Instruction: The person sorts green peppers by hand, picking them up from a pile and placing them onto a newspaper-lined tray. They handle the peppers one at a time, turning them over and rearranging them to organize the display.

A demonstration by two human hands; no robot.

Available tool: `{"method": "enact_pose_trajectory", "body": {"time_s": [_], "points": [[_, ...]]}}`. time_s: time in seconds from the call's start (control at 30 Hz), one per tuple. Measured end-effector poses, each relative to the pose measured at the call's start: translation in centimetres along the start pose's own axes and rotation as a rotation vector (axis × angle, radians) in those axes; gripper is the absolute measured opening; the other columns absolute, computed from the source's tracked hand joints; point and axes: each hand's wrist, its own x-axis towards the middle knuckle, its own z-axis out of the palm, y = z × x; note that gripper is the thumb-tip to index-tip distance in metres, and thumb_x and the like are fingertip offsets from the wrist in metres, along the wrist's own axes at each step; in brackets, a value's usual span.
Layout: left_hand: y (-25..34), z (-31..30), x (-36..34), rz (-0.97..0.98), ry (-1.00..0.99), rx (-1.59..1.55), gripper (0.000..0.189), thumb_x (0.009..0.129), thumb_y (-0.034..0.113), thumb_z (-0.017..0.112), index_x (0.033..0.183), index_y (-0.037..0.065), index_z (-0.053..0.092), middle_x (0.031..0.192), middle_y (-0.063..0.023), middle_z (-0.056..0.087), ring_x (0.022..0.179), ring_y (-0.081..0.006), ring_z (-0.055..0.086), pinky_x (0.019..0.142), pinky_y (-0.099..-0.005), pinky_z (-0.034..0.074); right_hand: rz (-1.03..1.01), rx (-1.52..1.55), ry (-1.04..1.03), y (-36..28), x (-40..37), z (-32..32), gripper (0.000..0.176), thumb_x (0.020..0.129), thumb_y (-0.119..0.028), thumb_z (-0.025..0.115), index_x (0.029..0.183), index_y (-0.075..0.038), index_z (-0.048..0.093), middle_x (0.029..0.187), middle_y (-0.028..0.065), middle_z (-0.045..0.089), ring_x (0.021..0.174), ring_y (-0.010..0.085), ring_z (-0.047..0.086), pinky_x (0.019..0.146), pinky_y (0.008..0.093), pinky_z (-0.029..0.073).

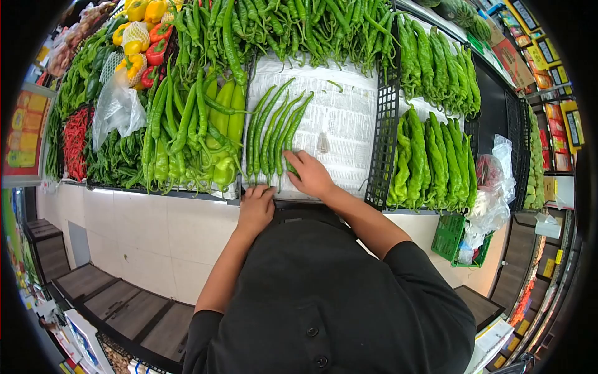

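My right hand (309, 175) has its thumb and fingers about the lower end of a long green pepper (295, 128), the rightmost of a short row. Several more long green peppers (265, 137) lie side by side to its left, stretched front to back on newspaper (349, 131). My left hand (256, 204) rests at the front edge of this newspaper-lined section. Its fingertips lie just below the ends of the row, bent slightly over the edge, with nothing seen in them.
Black mesh dividers (384, 124) border the newspaper on the right. Piled long peppers (299, 28) lie behind, and lighter green peppers (430, 162) stand in rows to the right. A clear plastic bag (119, 106) lies left, near bell peppers (156, 53). A green crate (450, 237) sits low right.
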Motion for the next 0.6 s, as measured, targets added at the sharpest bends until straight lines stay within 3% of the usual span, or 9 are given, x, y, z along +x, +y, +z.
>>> {"method": "enact_pose_trajectory", "body": {"time_s": [0.1, 0.3, 0.4, 0.6], "points": [[-0.1, 0.0, 0.1, 0.010, 0.007, -0.012, 0.037, 0.087, 0.011, 0.063, 0.123, 0.011, 0.068, 0.125, -0.0082, 0.058, 0.116, -0.0328, 0.051, 0.097, -0.0451, 0.045, 0.117, 0.007, -0.048, -0.8, 0.0, -0.3, 0.064, 0.088, -0.016, 0.066, 0.145, -0.009, 0.039, 0.107, 0.0228, 0.058, 0.082, 0.0443, 0.064, 0.071, 0.0502, 0.053], [-0.1, 0.3, 0.0, 0.006, 0.005, -0.005, 0.037, 0.085, 0.012, 0.065, 0.122, 0.014, 0.069, 0.121, -0.0087, 0.057, 0.114, -0.0333, 0.051, 0.094, -0.0455, 0.045, 0.262, 0.138, 0.090, -0.2, 1.6, 0.2, 0.066, 0.088, -0.018, 0.067, 0.144, -0.003, 0.037, 0.100, 0.0253, 0.063, 0.081, 0.0465, 0.066, 0.072, 0.0519, 0.055], [-0.4, 0.7, 0.1, -0.006, 0.000, -0.027, 0.036, 0.085, 0.013, 0.066, 0.121, 0.016, 0.070, 0.119, -0.0088, 0.056, 0.114, -0.0329, 0.052, 0.092, -0.0456, 0.044, 0.273, 0.199, 0.151, 0.7, 2.4, 0.8, 0.066, 0.087, -0.017, 0.072, 0.143, -0.006, 0.038, 0.092, 0.0211, 0.065, 0.078, 0.0394, 0.067, 0.069, 0.0458, 0.054], [-0.1, 0.8, 0.5, -0.104, -0.028, -0.086, 0.033, 0.086, 0.017, 0.069, 0.118, 0.020, 0.072, 0.117, -0.0078, 0.056, 0.113, -0.0317, 0.052, 0.091, -0.0474, 0.042, 0.342, 0.298, 0.098, 0.5, 2.4, 0.9, 0.066, 0.088, -0.016, 0.073, 0.144, -0.006, 0.039, 0.083, 0.0173, 0.067, 0.074, 0.0341, 0.068, 0.067, 0.0426, 0.053]]}}
